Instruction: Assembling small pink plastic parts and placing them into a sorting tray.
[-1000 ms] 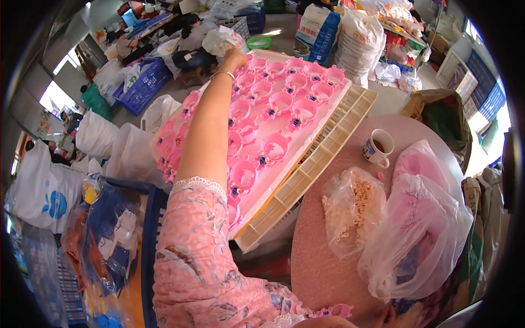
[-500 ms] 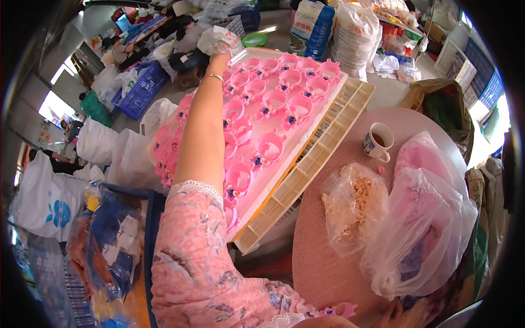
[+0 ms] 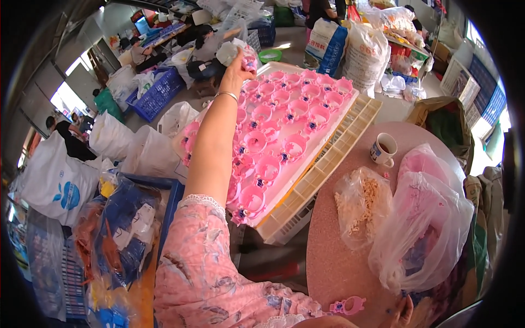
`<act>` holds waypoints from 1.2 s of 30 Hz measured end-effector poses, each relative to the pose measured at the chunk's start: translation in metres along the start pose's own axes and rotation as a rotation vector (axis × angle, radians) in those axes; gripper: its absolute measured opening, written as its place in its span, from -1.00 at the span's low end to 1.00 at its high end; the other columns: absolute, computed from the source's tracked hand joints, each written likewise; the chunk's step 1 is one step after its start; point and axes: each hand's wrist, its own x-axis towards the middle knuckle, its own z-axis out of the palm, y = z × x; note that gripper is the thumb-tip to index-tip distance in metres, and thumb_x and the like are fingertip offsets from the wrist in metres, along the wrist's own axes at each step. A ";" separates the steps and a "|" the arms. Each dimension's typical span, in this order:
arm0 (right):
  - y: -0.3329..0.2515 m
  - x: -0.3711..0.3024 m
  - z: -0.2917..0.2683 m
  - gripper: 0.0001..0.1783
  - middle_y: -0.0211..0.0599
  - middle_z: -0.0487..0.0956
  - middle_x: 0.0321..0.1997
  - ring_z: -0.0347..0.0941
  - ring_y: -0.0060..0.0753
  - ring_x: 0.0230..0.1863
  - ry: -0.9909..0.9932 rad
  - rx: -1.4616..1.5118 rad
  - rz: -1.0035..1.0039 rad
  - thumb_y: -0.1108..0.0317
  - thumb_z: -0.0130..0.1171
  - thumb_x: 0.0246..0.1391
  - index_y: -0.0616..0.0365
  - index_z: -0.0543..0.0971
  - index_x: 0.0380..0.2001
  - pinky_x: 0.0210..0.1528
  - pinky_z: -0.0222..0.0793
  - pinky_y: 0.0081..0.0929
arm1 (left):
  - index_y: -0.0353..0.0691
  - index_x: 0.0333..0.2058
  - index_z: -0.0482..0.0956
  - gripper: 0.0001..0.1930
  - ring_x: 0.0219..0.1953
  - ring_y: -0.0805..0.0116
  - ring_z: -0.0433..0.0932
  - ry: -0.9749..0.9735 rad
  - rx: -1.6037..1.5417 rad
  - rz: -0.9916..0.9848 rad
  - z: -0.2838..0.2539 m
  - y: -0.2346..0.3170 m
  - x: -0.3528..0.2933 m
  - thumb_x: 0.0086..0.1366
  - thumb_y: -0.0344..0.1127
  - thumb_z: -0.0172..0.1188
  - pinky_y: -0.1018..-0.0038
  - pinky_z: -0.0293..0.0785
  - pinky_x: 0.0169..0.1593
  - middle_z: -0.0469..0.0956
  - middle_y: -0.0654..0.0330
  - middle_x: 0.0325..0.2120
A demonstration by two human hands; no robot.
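Observation:
My left hand [image 3: 239, 68], with a bracelet at the wrist, reaches far out past the left side of a white tray [image 3: 284, 205]. Its fingers are closed on a crumpled white plastic bag [image 3: 229, 53] with something pink showing in it. Rows of pink plastic rings [image 3: 296, 145] with small ears and blue-violet ornaments cover the tray; my forearm hides some of them. At the lower edge my right hand [image 3: 404, 312] shows only partly, in shadow, so its grip is unclear. Nearest to it, on the round table [image 3: 328, 262], lies another pink piece [image 3: 348, 305].
Beneath the tray is a cream plastic crate [image 3: 322, 169]. On the table stand a mug [image 3: 382, 148] of brown drink, a bag of pale shreds [image 3: 362, 210] and a large clear bag [image 3: 421, 229]. A blue bin [image 3: 172, 202] flanks my left arm; sacks [image 3: 366, 54] and people are beyond.
The whole view has shifted, with most things lower and to the right. My left hand has turned so that its thumb side and the pink in the bag show more clearly.

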 end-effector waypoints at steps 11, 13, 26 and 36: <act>0.066 0.007 -0.037 -0.64 -0.10 0.58 -0.29 0.49 -0.29 -0.34 0.128 -0.289 -0.084 0.26 0.23 0.15 0.42 0.57 -0.18 -0.29 0.49 -0.48 | -0.21 -0.24 0.63 -0.72 -0.09 0.06 0.61 0.625 1.891 1.000 0.012 -0.027 0.015 0.04 -0.26 0.25 0.19 0.50 -0.04 0.63 0.01 -0.22; 0.070 0.011 -0.037 -0.64 -0.10 0.58 -0.29 0.49 -0.29 -0.34 0.126 -0.305 -0.058 0.27 0.23 0.15 0.42 0.57 -0.18 -0.29 0.49 -0.48 | -0.17 -0.23 0.62 -0.73 -0.08 0.09 0.60 0.654 1.937 0.921 0.008 -0.021 0.027 0.07 -0.25 0.23 0.19 0.48 -0.02 0.63 0.04 -0.20; 0.030 0.015 -0.012 -0.72 -0.12 0.58 -0.30 0.49 -0.31 -0.30 0.202 -0.614 0.163 0.33 0.22 0.15 0.40 0.60 -0.22 -0.26 0.47 -0.47 | -0.10 0.10 0.46 -0.23 0.11 -0.03 0.48 0.503 1.934 0.474 0.007 -0.028 0.052 -0.20 -0.37 0.51 0.22 0.47 0.12 0.52 0.01 0.02; 0.028 0.013 -0.028 -0.76 -0.28 0.57 -0.16 0.49 -0.46 -0.19 0.285 -0.075 0.211 0.39 0.10 0.24 0.28 0.56 -0.09 -0.19 0.42 -0.55 | -0.14 -0.42 0.64 -0.77 -0.38 0.21 0.63 0.056 2.380 1.394 0.027 0.033 0.076 0.06 -0.12 0.24 0.26 0.53 -0.33 0.63 0.12 -0.42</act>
